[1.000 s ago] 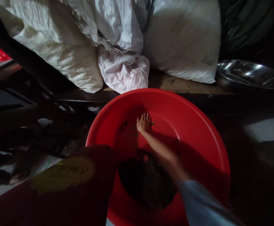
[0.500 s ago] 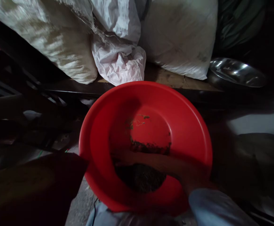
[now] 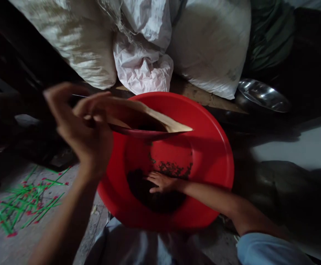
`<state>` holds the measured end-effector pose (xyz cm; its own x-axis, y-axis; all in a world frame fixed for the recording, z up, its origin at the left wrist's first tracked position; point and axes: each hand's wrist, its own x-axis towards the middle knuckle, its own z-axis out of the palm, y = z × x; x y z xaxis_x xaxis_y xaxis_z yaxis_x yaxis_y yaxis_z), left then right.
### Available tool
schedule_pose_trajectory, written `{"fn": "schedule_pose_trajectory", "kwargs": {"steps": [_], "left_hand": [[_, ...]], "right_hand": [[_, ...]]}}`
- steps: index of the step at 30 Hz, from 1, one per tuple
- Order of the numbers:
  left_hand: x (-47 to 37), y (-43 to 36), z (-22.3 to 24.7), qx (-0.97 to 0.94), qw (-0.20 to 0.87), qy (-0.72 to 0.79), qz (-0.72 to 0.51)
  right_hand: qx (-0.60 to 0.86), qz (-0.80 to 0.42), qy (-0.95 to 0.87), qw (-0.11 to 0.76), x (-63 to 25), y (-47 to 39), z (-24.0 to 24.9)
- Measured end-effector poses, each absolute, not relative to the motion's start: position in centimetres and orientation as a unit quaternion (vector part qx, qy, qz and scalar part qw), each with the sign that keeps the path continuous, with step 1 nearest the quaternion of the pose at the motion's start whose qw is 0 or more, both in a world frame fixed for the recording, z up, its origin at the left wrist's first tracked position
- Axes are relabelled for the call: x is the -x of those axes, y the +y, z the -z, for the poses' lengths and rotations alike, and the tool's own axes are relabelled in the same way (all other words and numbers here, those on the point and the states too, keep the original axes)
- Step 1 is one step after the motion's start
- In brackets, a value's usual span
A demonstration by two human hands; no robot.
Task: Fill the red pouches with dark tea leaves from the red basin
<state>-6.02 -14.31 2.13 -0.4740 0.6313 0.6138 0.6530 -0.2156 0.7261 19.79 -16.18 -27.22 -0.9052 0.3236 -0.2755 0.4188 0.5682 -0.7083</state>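
A large red basin [image 3: 215, 147] stands in front of me, with a dark heap of loose material [image 3: 160, 202] on the near side of its floor and scattered bits farther back. My right hand [image 3: 161, 182] lies on the heap, fingers apart and pointing left. Over the basin's left rim, my left hand [image 3: 85, 121] grips the edge of an open bag [image 3: 174, 123], pale inside and dark red outside. The bag lies sideways above the basin, its mouth gaping; what is inside is too dark to tell.
Full white sacks [image 3: 210, 48] line a low wooden ledge [image 3: 199, 94] behind the basin. A shiny metal bowl [image 3: 265, 95] sits at the right. Green sticks with red ends [image 3: 33, 198] lie scattered on the floor at the left. A dark green sack [image 3: 273, 36] is at the back right.
My left hand and the bag have come up from the lower left to above the basin. My right hand has shifted on the heap, its fingers now visible. The green sticks have come into view.
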Motion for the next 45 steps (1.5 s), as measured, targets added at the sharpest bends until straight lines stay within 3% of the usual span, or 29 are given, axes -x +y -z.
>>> {"fn": "schedule_pose_trajectory", "kwargs": {"steps": [4, 8, 21, 23, 28, 32, 36, 40, 43, 45], "left_hand": [[4.0, -13.9, 4.0, 0.583, 0.066, -0.580, 0.565], [3.0, -14.7, 8.2, 0.605, 0.031, -0.617, 0.503], [3.7, -14.2, 6.1, 0.734, -0.076, -0.551, 0.390], [3.8, -13.8, 5.6, 0.747, -0.084, -0.544, 0.373], [3.4, -13.0, 4.8, 0.768, -0.121, -0.518, 0.357], [2.8, -12.9, 4.9, 0.779, -0.150, -0.485, 0.368], [2.3, -12.8, 5.1, 0.771, -0.141, -0.482, 0.391], [2.2, -12.5, 5.2, 0.765, -0.133, -0.489, 0.397], [2.2, -12.3, 5.2, 0.763, -0.137, -0.493, 0.395], [2.1, -12.3, 5.3, 0.761, -0.142, -0.496, 0.394]], "right_hand": [[-0.241, 0.391, 0.884, 0.086, -19.0, -18.3, 26.5], [-0.269, 0.328, 0.902, 0.075, -18.2, -19.8, 25.8], [-0.294, 0.309, 0.902, 0.068, -15.9, -19.0, 21.1], [-0.293, 0.319, 0.901, 0.009, -16.1, -18.4, 18.1], [-0.277, 0.371, 0.850, -0.252, -17.5, -16.5, 5.6], [-0.337, 0.291, 0.824, -0.350, -17.5, -12.4, -1.2], [-0.391, 0.122, 0.868, -0.281, -16.8, -7.8, 0.3], [-0.393, 0.086, 0.891, -0.208, -16.6, -6.4, 3.6], [-0.377, 0.108, 0.883, -0.256, -17.0, -7.7, 3.7], [-0.373, 0.110, 0.858, -0.334, -17.9, -8.8, 3.2]]}}
